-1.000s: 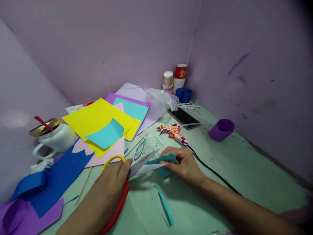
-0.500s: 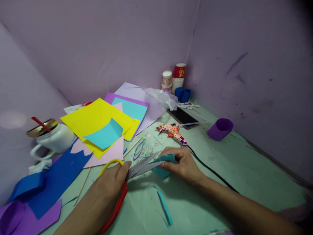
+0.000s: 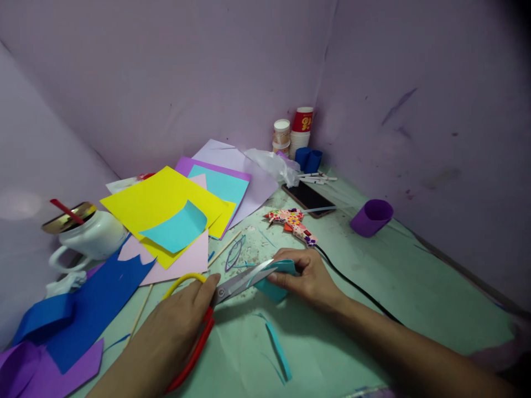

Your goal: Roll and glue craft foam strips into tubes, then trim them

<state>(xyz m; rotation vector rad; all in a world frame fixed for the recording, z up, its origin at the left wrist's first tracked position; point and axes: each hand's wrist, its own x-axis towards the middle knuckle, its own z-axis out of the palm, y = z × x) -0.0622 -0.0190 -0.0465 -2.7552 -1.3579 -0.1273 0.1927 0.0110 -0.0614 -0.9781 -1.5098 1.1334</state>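
Note:
My left hand (image 3: 182, 315) is closed around the red and yellow handles of a pair of scissors (image 3: 232, 286), whose blades point right and lie almost together. Between the thumb and fingers of my right hand (image 3: 309, 276) is a curled piece of teal foam sheet (image 3: 271, 290). The blade tips reach the edge of this piece, close to my right fingertips. Below the scissors a narrow teal strip (image 3: 279, 351) lies on the green tabletop (image 3: 332, 354).
A flowered glue gun (image 3: 292, 221) with a black cord lies beyond my right hand, near a phone (image 3: 309, 199). The purple foam cup (image 3: 372, 217) stands at right. Coloured sheets (image 3: 161, 204) and a white mug (image 3: 89, 237) are at left; paper cups (image 3: 301, 132) stand by the wall.
The scissor blades have closed further at the edge of the teal foam piece. My right hand keeps its hold, and the view has shifted slightly.

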